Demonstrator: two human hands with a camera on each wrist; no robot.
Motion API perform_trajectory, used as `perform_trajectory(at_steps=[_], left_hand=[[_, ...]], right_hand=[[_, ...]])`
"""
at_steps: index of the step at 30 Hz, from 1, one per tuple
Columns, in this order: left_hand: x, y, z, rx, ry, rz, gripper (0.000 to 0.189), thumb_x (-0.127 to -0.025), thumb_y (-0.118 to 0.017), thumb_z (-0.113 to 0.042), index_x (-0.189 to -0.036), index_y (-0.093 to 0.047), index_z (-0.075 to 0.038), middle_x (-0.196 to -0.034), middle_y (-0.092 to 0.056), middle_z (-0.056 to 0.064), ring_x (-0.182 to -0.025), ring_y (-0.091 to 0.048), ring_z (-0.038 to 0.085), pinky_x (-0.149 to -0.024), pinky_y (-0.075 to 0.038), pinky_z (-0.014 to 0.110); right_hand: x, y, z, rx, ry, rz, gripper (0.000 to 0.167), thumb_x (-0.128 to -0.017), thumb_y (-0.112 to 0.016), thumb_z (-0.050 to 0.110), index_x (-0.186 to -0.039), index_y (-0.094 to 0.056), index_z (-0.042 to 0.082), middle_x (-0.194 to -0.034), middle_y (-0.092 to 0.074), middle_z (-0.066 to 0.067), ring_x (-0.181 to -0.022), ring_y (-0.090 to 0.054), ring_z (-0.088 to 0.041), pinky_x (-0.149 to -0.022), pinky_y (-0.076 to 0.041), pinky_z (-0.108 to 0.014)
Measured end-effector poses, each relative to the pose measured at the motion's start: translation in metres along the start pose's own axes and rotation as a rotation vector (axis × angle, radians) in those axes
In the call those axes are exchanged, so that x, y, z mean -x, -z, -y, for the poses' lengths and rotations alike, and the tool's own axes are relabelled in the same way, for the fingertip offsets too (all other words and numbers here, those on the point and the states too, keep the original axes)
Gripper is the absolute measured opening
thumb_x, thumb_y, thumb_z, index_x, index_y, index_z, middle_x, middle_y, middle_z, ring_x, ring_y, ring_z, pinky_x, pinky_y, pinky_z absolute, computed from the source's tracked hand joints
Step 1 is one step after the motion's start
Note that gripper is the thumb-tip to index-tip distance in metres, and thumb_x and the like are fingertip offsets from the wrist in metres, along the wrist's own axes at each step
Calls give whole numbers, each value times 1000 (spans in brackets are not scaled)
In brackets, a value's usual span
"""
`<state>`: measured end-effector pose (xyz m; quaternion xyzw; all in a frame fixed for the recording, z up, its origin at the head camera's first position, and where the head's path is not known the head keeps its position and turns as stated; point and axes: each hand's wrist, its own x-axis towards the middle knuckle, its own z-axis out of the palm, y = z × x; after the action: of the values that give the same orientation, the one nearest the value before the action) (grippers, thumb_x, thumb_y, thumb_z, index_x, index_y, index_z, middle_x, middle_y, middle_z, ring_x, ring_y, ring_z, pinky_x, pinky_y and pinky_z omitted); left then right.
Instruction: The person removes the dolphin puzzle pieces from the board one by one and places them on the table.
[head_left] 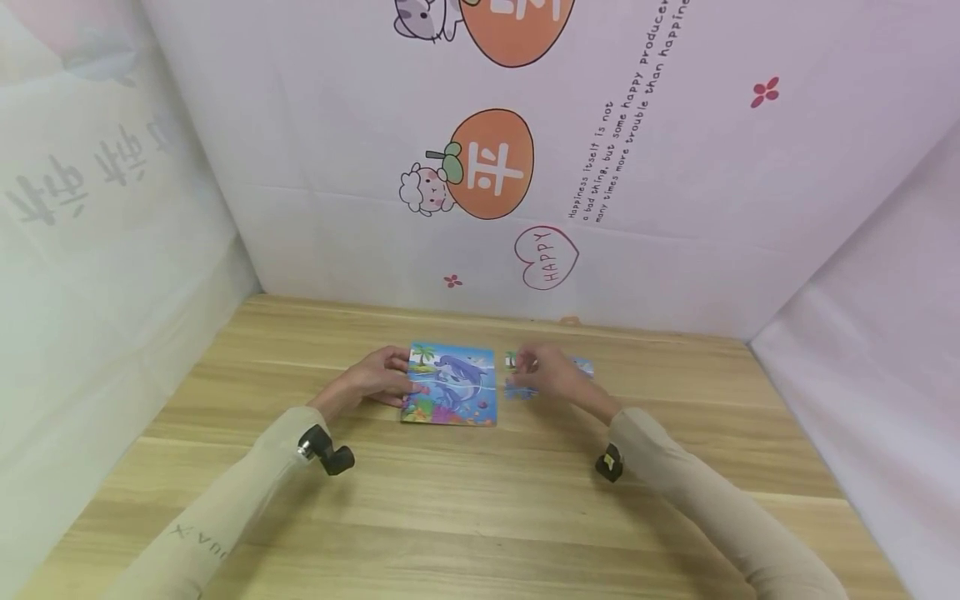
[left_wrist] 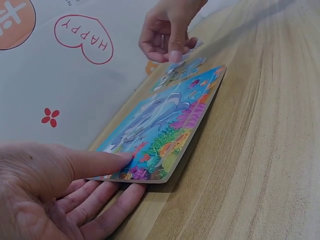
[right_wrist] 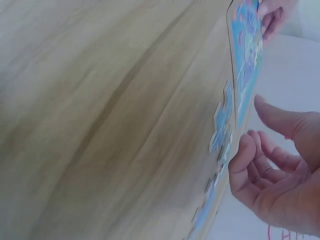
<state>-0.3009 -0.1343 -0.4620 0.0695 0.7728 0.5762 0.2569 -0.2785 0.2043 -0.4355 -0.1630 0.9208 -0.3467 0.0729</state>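
Pinching blue, coral-edged dolphin board (head_left: 459, 383): left fingers (left_wrist: 117, 207); right fingers (right_wrist: 242, 157) loosely curled.

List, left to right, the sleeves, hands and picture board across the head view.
Left sleeve, left hand, dolphin picture board, right hand, right sleeve.

Loose puzzle pieces (head_left: 521, 392) partly hidden by one of the hands (head_left: 553, 372)
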Motion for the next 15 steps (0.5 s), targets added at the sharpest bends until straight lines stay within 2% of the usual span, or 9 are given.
perform_trajectory(at_steps=[4, 8, 11, 15], left_hand=[[-2, -1, 1, 4, 4, -7, 75, -92, -77, -3, -155, -36, 1, -140, -48, 23, -87, -70, 20, -73, -68, 30], [-2, -2, 0, 8, 6, -9, 74, -92, -77, -1, -154, -36, 1, -139, -47, 23, -86, -69, 20, -72, -68, 30], [-2, -2, 0, 16, 2, -7, 74, -92, -77, 0, -154, -36, 2, -139, -46, 23, -86, -69, 20, -73, -68, 30], [-1, -3, 2, 41, -4, -12, 76, -91, -78, 0, -154, -36, 3, -139, -45, 23, -88, -68, 20, -75, -68, 30]], right_hand=[[-7, -7, 12, 4, 57, 43, 26, -91, -82, 14, -105, -64, 1, -101, -68, -10, -92, -65, -21, -83, -62, -32], [-16, -16, 29, 25, 89, 83, 35, -90, -83, 13, -114, -64, -3, -112, -68, -18, -98, -67, -26, -87, -64, -34], [-23, -27, 40, 42, 88, 92, 50, -88, -85, 14, -127, -59, -5, -121, -64, -21, -99, -67, -28, -86, -64, -32], [-29, -43, 52, 8, 65, 110, 75, -87, -87, 18, -146, -45, -2, -135, -54, -25, -103, -64, -32, -90, -63, -38]])
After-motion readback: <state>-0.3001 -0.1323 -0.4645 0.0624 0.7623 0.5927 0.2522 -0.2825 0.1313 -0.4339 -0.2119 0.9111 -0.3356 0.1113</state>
